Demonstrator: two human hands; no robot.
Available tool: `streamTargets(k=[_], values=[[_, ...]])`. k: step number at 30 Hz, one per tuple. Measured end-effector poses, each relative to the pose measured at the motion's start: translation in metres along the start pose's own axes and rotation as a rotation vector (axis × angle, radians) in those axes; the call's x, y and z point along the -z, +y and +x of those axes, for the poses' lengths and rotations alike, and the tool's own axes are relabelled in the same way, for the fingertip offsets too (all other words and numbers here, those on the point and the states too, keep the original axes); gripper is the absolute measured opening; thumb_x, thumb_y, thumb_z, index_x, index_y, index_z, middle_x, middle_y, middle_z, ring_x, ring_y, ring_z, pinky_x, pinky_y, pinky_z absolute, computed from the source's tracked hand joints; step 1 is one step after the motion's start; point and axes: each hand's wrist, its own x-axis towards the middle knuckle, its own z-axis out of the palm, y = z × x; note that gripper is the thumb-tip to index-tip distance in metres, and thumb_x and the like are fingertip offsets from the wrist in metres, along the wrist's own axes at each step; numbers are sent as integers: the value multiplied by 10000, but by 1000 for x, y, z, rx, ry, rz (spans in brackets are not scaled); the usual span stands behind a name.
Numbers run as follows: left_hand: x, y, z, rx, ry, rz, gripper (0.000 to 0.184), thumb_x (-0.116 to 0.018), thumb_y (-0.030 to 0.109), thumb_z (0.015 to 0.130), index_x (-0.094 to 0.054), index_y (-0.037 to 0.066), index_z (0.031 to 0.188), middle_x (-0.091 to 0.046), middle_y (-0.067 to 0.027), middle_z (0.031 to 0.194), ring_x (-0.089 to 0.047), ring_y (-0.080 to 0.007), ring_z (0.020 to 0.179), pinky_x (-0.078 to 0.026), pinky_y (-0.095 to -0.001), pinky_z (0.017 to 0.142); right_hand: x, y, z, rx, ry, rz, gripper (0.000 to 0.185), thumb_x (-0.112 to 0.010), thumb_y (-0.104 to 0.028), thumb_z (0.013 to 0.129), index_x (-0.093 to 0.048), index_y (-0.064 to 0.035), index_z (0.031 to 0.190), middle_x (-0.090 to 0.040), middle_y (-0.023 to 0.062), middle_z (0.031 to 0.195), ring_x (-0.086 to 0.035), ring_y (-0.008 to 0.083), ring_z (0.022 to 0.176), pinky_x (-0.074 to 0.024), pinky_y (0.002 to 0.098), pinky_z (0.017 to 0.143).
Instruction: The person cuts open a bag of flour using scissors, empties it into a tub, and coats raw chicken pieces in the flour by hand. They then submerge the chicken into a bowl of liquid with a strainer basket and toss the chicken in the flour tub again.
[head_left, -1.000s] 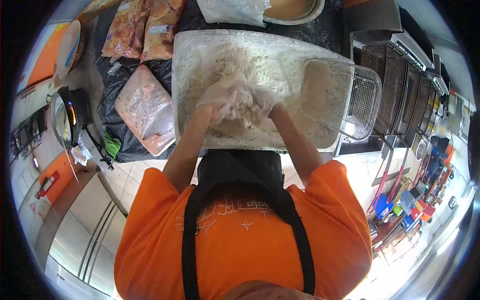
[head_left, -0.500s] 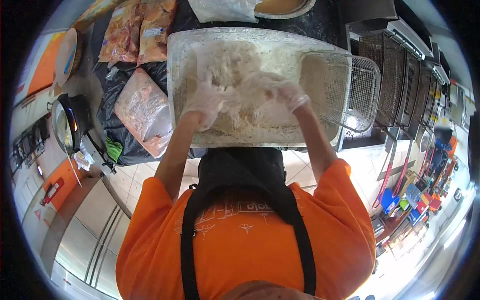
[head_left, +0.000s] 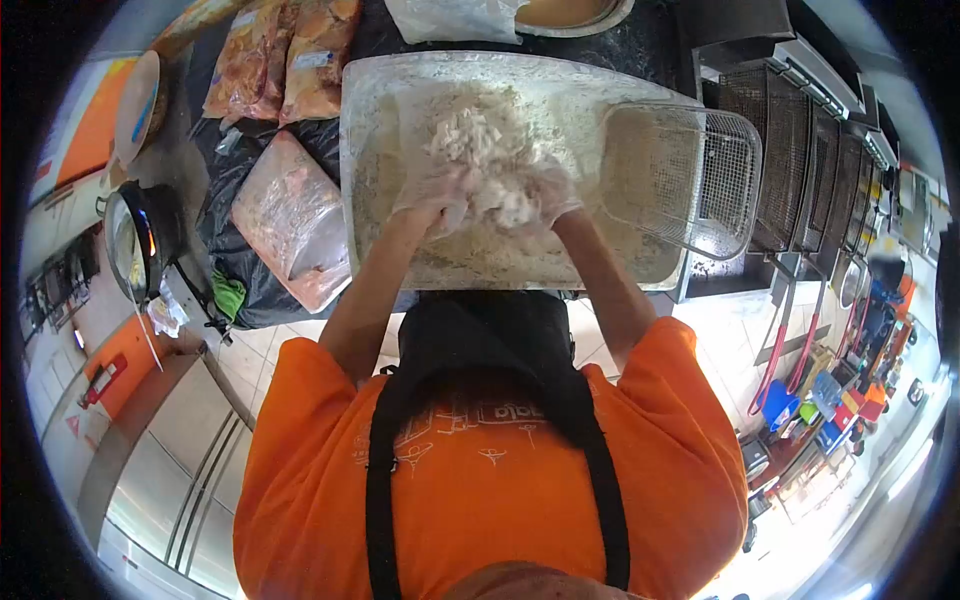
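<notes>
A large pale tub (head_left: 385,75) holds white flour and a heap of flour-coated pieces (head_left: 470,135); flour hides what they are. My left hand (head_left: 437,192), in a clear plastic glove, is at the near left side of the heap. Facing it from the right is my right hand (head_left: 552,190), gloved the same way. Both touch the coated pieces between them. Motion blur and flour smear the fingers, so their grip is unclear. A wire fry basket (head_left: 728,180) lies across the right end of the tub.
Left of the tub lie a bag of raw meat (head_left: 290,215) and two more meat packs (head_left: 322,65). A bowl of liquid (head_left: 570,15) stands behind. Fryer baskets (head_left: 775,170) with red handles are at right; a pan (head_left: 130,240) sits over a flame at far left.
My hands have come closer together, the right one moving left. The coated pieces now pile up in front of and between them.
</notes>
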Motion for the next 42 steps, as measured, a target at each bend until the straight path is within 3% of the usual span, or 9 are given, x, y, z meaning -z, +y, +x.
streamTargets(k=[3,9,13,17,22,24,35,39,42], values=[[21,8,0,-460,-157,1071,431,-514,102,875,-404,36,1286,-459,-73,1257,-495,-170,1068,-467,-277,832,-35,30,28,-313,-218,144,355,-389,-309,923,-566,-80,1129,-635,126,1001,-604,231,900,-447,354,834],[29,11,-19,-529,-795,-231,557,-521,72,858,-280,-1,1355,-390,-92,1328,-447,-199,1138,-372,-265,945,-100,70,13,-323,315,447,355,-403,-268,923,-565,2,1087,-619,152,993,-591,257,895,-461,341,802],[45,24,12,-634,-452,1265,572,-547,199,833,-332,-43,1304,-407,-189,1300,-451,-232,1136,-385,-281,916,-58,97,-12,-228,11,1658,372,-470,-205,893,-510,23,1184,-595,123,1096,-569,230,942,-434,323,878],[19,37,24,-452,82,826,642,-534,413,811,-411,-46,1242,-457,-267,1213,-455,-277,1130,-366,-310,926,-60,133,20,-283,63,335,395,-563,-128,834,-501,14,1197,-571,111,1149,-580,269,942,-452,397,871],[-30,16,58,-114,103,476,613,-490,453,850,-395,36,1288,-491,-177,1176,-462,-245,1082,-340,-301,955,-74,64,90,37,344,255,353,-617,-150,797,-569,-58,1134,-607,84,1056,-566,204,979,-446,306,879],[-33,18,53,-125,113,377,599,-534,456,853,-389,82,1298,-526,-98,1128,-507,-195,985,-405,-301,893,-73,46,93,-56,59,1348,304,-548,-81,831,-540,-6,1126,-589,102,1089,-556,172,967,-448,267,859],[-46,53,-28,-309,-107,1964,426,-378,186,888,-396,140,1311,-490,-184,1216,-459,-276,1147,-368,-383,968,-33,27,48,-351,-13,431,314,-574,-319,846,-636,-46,987,-642,59,874,-560,170,698,-481,327,701],[0,53,-70,-1480,-153,1906,361,-377,203,888,-468,91,1219,-585,-193,1002,-577,-288,919,-458,-387,802,-17,60,-8,56,-13,848,348,-531,-263,853,-574,-35,1113,-617,126,1041,-589,236,883,-466,346,807],[19,27,-39,-143,-153,1639,351,-359,258,905,-504,50,1148,-611,-190,897,-592,-321,774,-460,-408,711,-30,85,-26,-72,-159,145,390,-534,-236,831,-530,-49,1173,-573,147,1154,-578,273,987,-451,350,857]])
